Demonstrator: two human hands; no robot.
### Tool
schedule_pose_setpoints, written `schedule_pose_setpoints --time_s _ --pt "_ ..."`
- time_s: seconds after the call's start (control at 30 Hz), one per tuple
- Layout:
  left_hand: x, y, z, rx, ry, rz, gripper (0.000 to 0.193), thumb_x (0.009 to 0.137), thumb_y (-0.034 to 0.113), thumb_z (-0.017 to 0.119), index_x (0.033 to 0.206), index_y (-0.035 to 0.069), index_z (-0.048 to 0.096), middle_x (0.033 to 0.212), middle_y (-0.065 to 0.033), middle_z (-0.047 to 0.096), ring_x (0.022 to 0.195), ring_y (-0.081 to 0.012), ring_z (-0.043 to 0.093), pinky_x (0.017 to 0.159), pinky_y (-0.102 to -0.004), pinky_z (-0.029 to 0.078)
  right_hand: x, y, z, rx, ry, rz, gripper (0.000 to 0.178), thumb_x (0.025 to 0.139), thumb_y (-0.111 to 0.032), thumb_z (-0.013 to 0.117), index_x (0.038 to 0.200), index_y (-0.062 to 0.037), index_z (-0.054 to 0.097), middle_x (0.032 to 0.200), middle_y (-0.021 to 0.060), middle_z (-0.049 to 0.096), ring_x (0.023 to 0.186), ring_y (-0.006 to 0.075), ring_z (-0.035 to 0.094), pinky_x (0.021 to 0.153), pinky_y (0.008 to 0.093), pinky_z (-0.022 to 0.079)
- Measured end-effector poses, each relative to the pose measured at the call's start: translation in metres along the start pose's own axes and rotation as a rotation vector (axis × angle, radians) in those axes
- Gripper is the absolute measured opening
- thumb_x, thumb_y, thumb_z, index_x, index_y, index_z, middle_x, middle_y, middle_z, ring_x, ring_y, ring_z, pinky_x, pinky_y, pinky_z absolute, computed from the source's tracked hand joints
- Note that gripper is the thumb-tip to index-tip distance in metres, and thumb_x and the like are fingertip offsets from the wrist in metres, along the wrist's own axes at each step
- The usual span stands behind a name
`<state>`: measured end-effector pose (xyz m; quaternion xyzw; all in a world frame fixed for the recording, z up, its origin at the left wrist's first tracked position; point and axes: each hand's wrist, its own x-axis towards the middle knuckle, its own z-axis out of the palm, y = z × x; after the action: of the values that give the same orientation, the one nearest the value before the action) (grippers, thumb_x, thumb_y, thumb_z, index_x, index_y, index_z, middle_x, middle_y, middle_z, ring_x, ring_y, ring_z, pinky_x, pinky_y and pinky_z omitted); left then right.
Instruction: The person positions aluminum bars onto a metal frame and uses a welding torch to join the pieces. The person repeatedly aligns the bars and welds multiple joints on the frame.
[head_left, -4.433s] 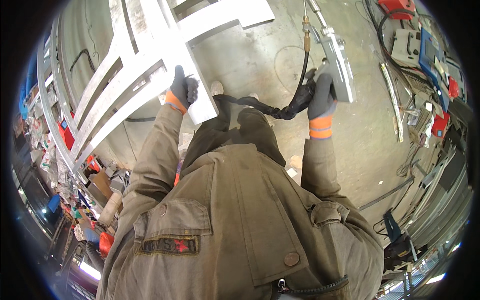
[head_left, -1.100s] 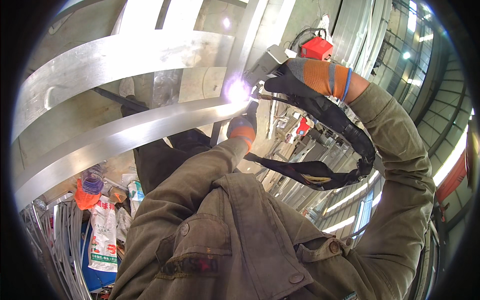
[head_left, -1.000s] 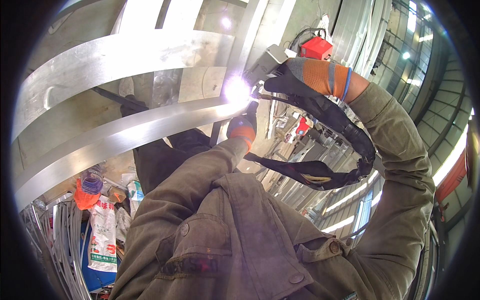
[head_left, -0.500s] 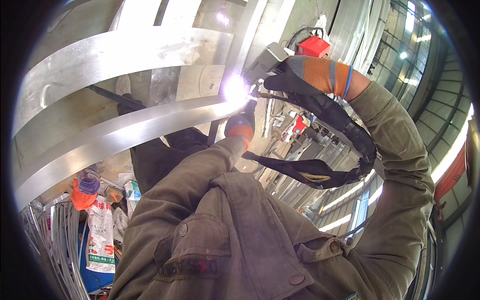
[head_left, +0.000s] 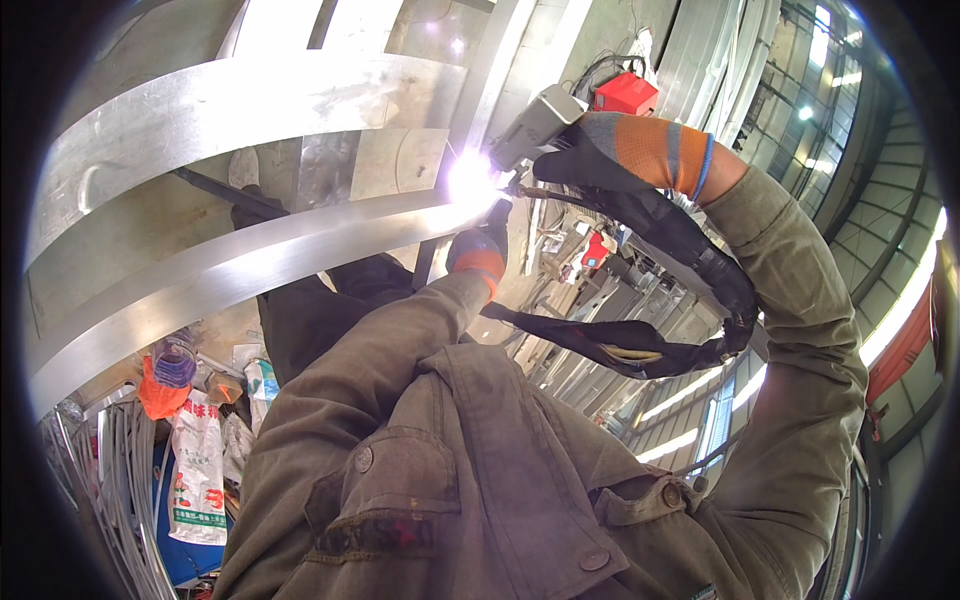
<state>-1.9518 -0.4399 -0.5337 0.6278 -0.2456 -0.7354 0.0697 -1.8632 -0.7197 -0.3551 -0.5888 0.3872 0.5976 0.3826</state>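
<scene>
My right hand (head_left: 615, 150), in an orange and grey glove with dark fingers, is closed around a welding gun (head_left: 541, 118) with a grey, box-like head. From the gun a black-sleeved cable (head_left: 712, 265) loops down and back toward my chest. Glare at the gun's tip hides the spot on the long silvery metal bar (head_left: 240, 262). Just below that glare is my left hand (head_left: 482, 250), gloved in purple and orange with dark fingers. Its fingers are drawn together by the bar's end and the gun's tip; what they grip is hidden.
A second wide metal bar (head_left: 260, 95) runs above the first. A red box (head_left: 627, 95) with cables lies beyond the gun. At lower left are a white printed sack (head_left: 198, 470), an orange bag (head_left: 163, 392) and a bundle of metal strips (head_left: 115, 490).
My right hand and the gun have shifted very slightly to the right. The left hand stays almost in place, and the glare still burns at the same spot.
</scene>
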Motion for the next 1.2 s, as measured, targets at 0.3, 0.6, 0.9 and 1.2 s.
schedule_pose_setpoints --time_s 0.3,0.6,0.9,1.2 --pt "-0.003 0.007 -0.017 -0.085 -0.068 -0.048 0.101 0.093 0.089 0.030 0.117 0.002 0.073 0.107 -0.0230 0.076 0.102 -0.0401 0.074 0.083 -0.0467 0.057 -0.002 0.003 0.003 0.152 -0.002 -0.034 0.047 0.104 -0.031 0.065 0.140 -0.0024 0.063 0.116 0.0121 0.074 0.100 0.0149 0.067 0.089 0.0324 0.055" --pt "-0.005 0.010 -0.023 -0.126 -0.133 -0.082 0.100 0.093 0.088 0.036 0.128 0.000 0.068 0.118 -0.0250 0.073 0.112 -0.0427 0.070 0.091 -0.0470 0.056 -0.003 0.006 0.005 0.075 0.036 -0.025 0.048 0.103 -0.033 0.067 0.141 -0.0031 0.064 0.118 0.0129 0.074 0.104 0.0168 0.068 0.091 0.0333 0.055" --pt "-0.005 0.014 -0.029 -0.120 -0.172 -0.100 0.099 0.094 0.085 0.040 0.134 -0.002 0.064 0.126 -0.0257 0.072 0.119 -0.0434 0.067 0.097 -0.0461 0.054 -0.014 -0.012 0.000 0.088 -0.001 0.047 0.048 0.102 -0.033 0.066 0.140 -0.0045 0.064 0.114 0.0125 0.075 0.099 0.0170 0.068 0.087 0.0345 0.055" --pt "-0.001 0.011 -0.026 -0.071 -0.109 -0.085 0.078 0.098 0.068 0.045 0.125 0.000 0.070 0.117 -0.0219 0.074 0.111 -0.0404 0.071 0.091 -0.0457 0.056 -0.021 -0.010 0.002 0.068 0.015 0.091 0.046 0.103 -0.034 0.065 0.140 -0.0066 0.065 0.106 0.0118 0.075 0.091 0.0168 0.068 0.081 0.0360 0.055"
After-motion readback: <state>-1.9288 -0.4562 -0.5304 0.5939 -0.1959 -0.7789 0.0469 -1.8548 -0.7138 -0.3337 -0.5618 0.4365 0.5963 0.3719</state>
